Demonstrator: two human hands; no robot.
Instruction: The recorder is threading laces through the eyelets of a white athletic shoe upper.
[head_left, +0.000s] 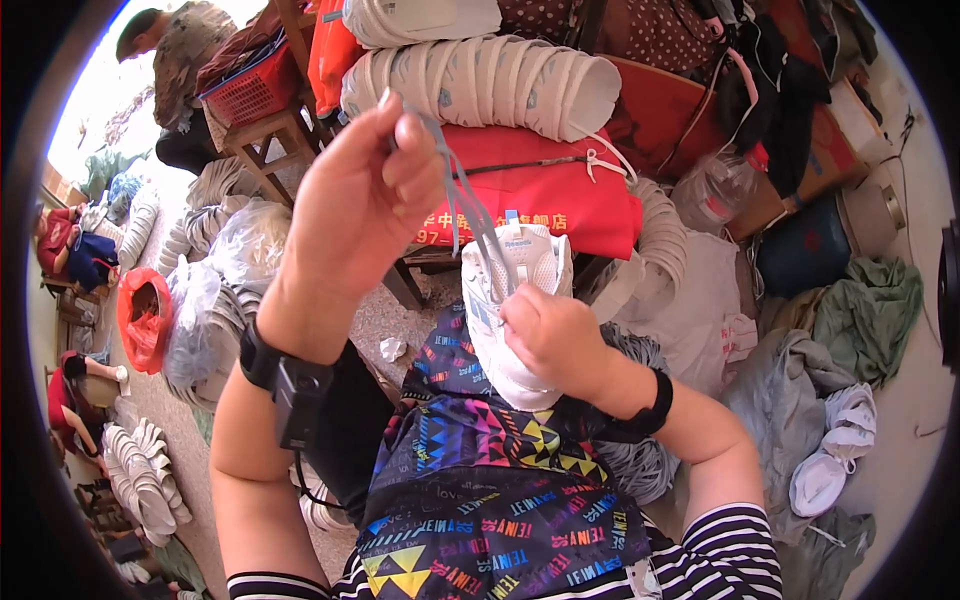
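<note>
A white shoe upper (488, 325) lies on my lap, its opening pointing away from me. Grey shoelace (474, 205) runs up from its lacing area in long loose strands. My left hand (345, 210) is raised to the upper left of the shoe, with thumb and fingers closed on the lace. My right hand (556, 342) is closed at the right side of the shoe upper, fingertips by the lace holes where the strands meet it. What lies under those fingers is hidden. A patterned dark apron (480, 510) covers my lap beneath the shoe.
Ahead, a row of nested white shoe uppers (490, 85) rests on a stool with a red cloth (540, 190). A bundle of grey laces (640, 465) hangs at my right. More stacked uppers (140, 480) lie on the left floor. Other people (195, 60) sit or stand at the left.
</note>
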